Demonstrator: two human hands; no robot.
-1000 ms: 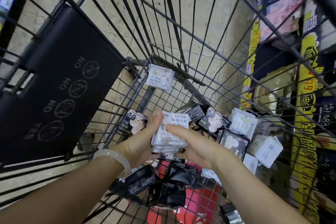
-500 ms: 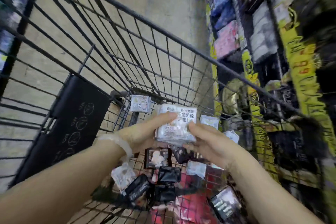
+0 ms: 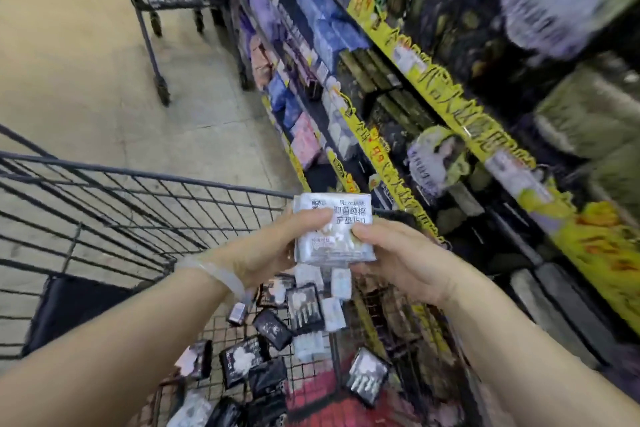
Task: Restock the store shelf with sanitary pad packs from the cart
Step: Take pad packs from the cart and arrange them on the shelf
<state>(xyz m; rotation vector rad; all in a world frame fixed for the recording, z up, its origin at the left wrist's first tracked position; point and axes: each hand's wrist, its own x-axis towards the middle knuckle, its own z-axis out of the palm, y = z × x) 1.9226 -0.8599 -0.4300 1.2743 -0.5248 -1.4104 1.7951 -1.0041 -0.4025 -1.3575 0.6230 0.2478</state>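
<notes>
Store aisle, both hands (image 3: 273, 246) gripping white pack (image 3: 334, 229)

White pack (image 3: 334, 230), black cart (image 3: 145, 204)

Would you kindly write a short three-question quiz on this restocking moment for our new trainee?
1. True or false: the white pack is held by both the left hand and the right hand.
2. Where do the other packs lie? A) cart B) floor C) top shelf
3. Fill in: the shelf edge strips are ____ in colour.

Key: 1 true; 2 A; 3 yellow.
</notes>
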